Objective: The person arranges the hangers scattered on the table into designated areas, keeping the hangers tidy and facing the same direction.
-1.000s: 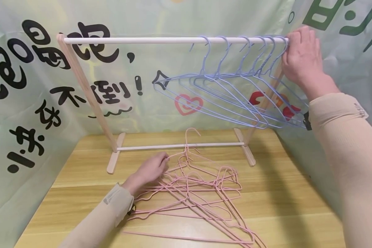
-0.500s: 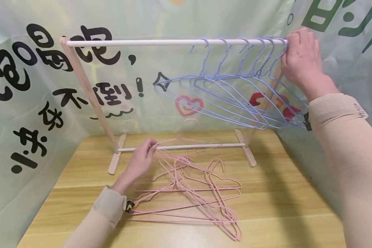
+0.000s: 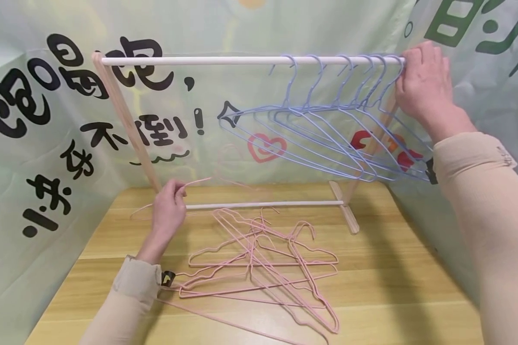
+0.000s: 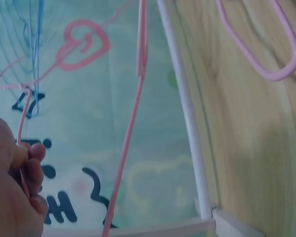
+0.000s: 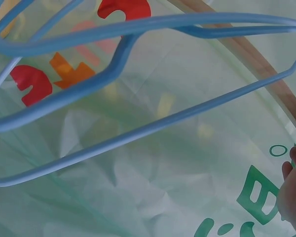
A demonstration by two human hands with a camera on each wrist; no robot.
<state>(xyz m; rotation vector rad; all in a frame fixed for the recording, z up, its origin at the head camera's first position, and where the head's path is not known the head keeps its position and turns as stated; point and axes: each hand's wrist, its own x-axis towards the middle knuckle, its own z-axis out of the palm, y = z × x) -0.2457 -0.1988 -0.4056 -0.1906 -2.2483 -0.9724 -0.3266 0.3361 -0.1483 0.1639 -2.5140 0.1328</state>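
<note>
Nearest you, the loose pink hangers (image 3: 259, 263) lie overlapping on the table (image 3: 90, 287). Beyond, your left hand (image 3: 168, 209) pinches the lifted hanger (image 3: 198, 181) by its wire, hook up and right of the grip; your right hand (image 3: 427, 88) grips the rack (image 3: 198, 61) beside blue hangers (image 3: 364, 103).

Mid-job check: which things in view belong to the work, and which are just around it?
In the job, as I judge it:
- left hand, gripping a pink hanger
- right hand, on the rack
- blue hangers, hung on it
- pink pile

Just around it:
- table, under the pile
- printed backdrop
</note>
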